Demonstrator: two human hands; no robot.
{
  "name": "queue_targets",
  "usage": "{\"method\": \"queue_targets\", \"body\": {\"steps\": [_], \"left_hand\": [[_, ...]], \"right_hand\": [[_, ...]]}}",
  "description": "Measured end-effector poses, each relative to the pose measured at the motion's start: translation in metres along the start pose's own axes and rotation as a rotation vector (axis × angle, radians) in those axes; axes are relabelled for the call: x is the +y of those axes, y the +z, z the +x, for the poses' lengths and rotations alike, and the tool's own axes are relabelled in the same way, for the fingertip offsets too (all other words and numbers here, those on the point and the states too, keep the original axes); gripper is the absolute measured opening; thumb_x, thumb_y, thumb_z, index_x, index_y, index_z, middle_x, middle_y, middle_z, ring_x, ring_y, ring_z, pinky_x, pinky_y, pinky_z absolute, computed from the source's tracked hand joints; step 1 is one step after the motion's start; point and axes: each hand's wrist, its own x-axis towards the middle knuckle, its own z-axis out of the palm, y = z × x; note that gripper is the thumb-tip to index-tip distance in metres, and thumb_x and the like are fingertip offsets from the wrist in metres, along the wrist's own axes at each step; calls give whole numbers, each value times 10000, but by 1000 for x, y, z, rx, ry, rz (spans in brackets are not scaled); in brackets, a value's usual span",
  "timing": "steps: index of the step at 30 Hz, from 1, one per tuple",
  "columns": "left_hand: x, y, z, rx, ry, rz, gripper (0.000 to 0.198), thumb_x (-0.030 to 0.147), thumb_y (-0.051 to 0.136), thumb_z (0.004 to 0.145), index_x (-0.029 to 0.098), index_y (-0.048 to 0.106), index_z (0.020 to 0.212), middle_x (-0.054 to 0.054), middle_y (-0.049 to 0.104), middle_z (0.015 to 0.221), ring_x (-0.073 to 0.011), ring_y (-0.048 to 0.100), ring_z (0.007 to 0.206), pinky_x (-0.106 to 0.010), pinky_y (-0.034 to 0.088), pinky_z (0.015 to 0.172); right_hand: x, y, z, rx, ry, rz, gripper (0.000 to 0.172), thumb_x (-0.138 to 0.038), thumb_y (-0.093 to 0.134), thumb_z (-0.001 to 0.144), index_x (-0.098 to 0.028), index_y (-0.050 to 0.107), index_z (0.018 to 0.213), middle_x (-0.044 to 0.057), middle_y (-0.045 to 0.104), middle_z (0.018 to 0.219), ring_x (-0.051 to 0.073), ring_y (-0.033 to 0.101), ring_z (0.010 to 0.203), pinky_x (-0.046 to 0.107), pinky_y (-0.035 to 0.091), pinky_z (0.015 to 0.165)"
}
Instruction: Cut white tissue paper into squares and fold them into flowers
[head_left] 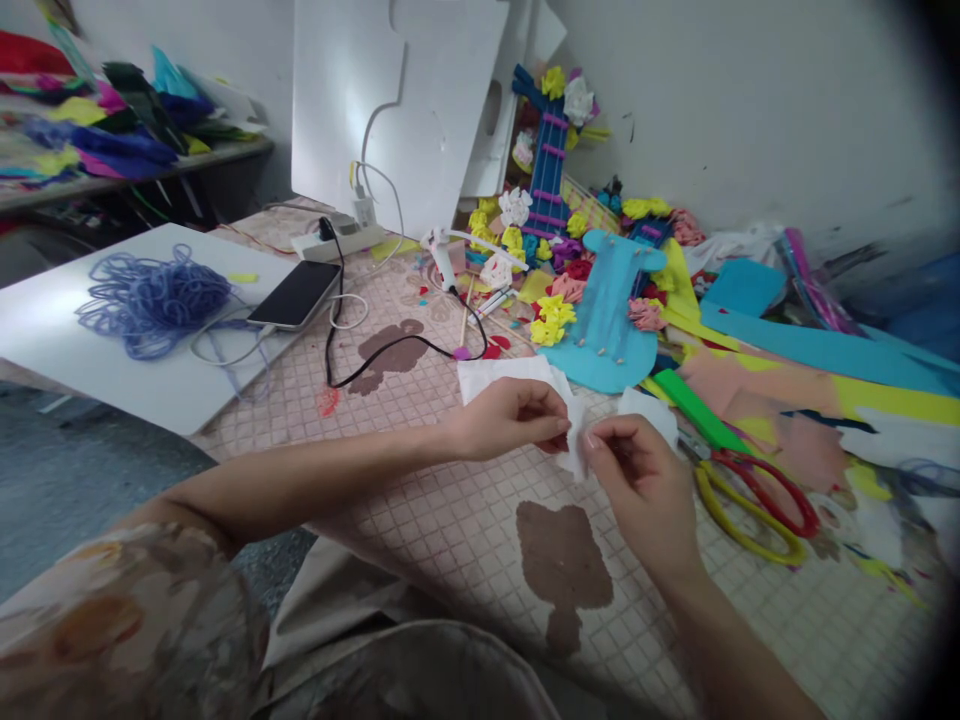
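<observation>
A small piece of white crepe paper is pinched between both hands above the checked tablecloth. My left hand grips its left side, fingers curled. On its right side, my right hand holds it between thumb and fingers. More white paper lies flat behind my left hand, and another white piece lies behind my right hand. Beyond the hands sits a light blue cut-out shape with yellow and pink paper flowers around it.
Scissors with red and yellow handles lie right of my right hand, by a green strip. A glue gun with a black cord stands behind. At left are a phone and purple yarn on a white board.
</observation>
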Motion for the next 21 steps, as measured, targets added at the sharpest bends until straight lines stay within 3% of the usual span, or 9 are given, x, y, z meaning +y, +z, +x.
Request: {"method": "queue_targets", "body": {"steps": [4,10,21], "left_hand": [[0,4,-5,18,158,306,61,164,565,793,103,570,787,2,594,674,-54,576,622,-170,475,608],[3,5,-7,45,214,600,99,190,536,800,119,606,807,-13,644,701,-69,589,629,-163,462,583],[-1,2,-5,13,239,691,151,206,497,831,115,618,829,-27,674,736,-82,617,672,-176,468,625]], "right_hand": [[-1,0,-4,-50,-8,-25,44,-239,575,826,-203,577,850,0,605,739,134,582,649,267,470,603],[1,0,-3,-46,-47,-150,40,-219,567,817,-197,597,806,-13,609,674,124,578,586,265,463,585],[2,-1,-1,-84,-78,-188,64,-174,535,819,-196,589,792,-18,589,694,115,570,585,247,449,575]]}}
